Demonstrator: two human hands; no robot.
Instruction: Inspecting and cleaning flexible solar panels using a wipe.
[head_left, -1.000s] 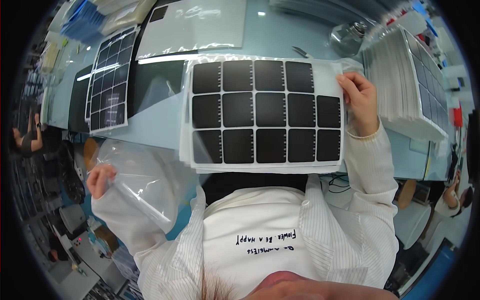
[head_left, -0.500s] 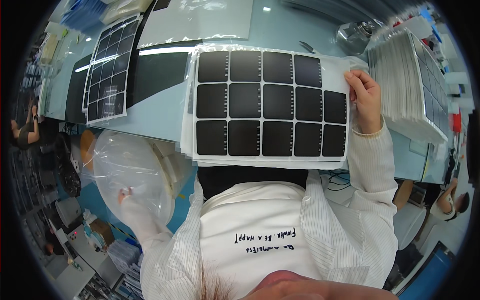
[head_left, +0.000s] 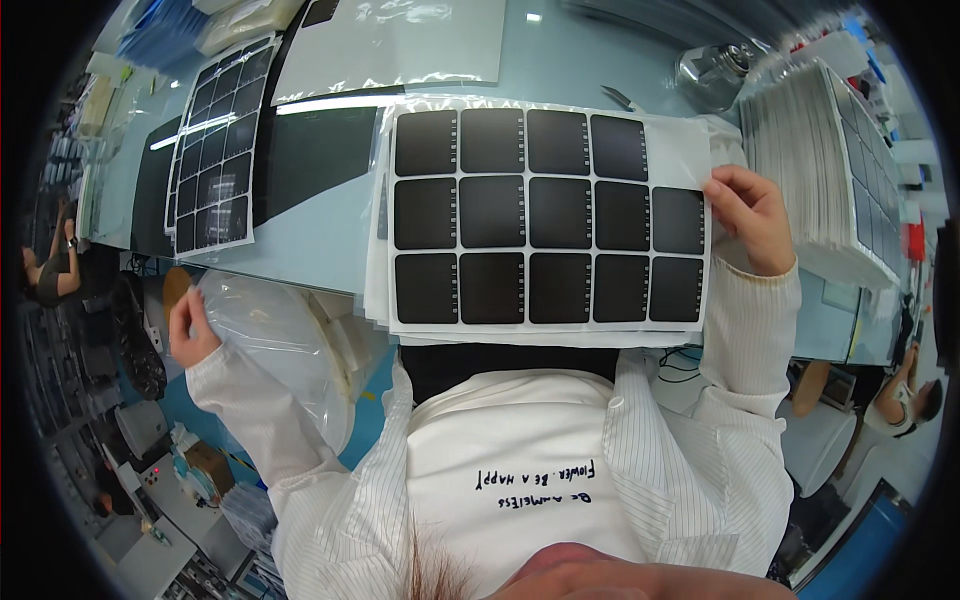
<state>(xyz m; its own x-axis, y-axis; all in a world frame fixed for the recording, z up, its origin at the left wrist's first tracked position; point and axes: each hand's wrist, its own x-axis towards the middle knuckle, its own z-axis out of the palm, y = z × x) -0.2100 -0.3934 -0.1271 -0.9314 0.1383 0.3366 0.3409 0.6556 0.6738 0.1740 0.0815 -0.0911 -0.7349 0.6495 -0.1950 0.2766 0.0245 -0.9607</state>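
Observation:
A white sheet of black square stickers (head_left: 490, 251) lies on top of a stack at the table's near edge, in front of my body. One square at its far right corner is bare white. My right hand (head_left: 755, 215) pinches the sheet's right edge between thumb and fingers. Off to the left, my left hand (head_left: 195, 330) is raised beside a clear plastic bag (head_left: 265, 320) that lines a round bin. Its thumb and fingers are drawn together in a pinch. Whatever they hold, if anything, is too small to make out.
A tall stack of similar sheets (head_left: 805, 165) stands on the right, with a glass jar (head_left: 715, 75) and a small blade (head_left: 619, 97) beyond. More sticker sheets (head_left: 220, 140) lie on the left of the table, and a white sheet in clear plastic (head_left: 395, 45) at the back.
My left hand has risen out of the plastic bag area, moving left and farther from my body. My right hand has shifted slightly right and nearer along the sheet's edge.

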